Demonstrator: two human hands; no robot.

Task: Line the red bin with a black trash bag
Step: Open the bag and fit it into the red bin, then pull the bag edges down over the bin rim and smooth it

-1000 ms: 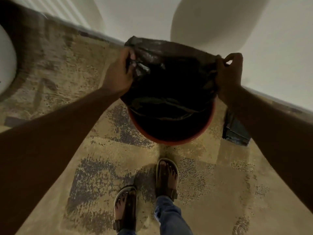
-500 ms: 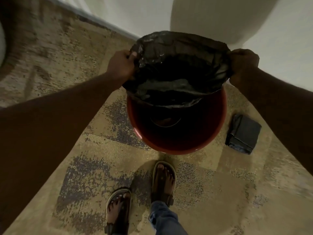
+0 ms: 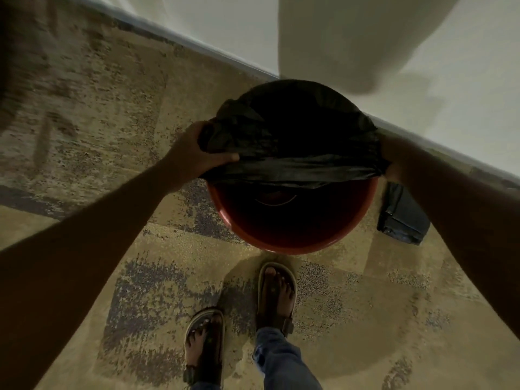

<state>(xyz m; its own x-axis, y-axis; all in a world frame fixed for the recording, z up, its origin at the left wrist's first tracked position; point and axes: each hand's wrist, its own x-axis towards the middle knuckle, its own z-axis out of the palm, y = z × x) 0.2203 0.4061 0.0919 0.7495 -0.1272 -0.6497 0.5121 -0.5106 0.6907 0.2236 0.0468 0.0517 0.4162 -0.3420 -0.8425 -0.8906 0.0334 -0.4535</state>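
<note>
Here our left hand (image 3: 194, 153) and right hand (image 3: 394, 159) clutch the black trash bag (image 3: 295, 142), hiding the red bin (image 3: 295, 243)'s far rim; right fingers obscured.

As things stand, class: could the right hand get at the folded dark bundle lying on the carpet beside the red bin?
Probably yes. The folded bundle lies just below the right hand, with nothing between, but that hand grips the black bag and must release first.

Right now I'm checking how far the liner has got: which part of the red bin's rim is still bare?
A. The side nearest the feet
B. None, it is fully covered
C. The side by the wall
A: the black trash bag spans the wall side, while the red bin shows bare rim nearest the feet.
</note>
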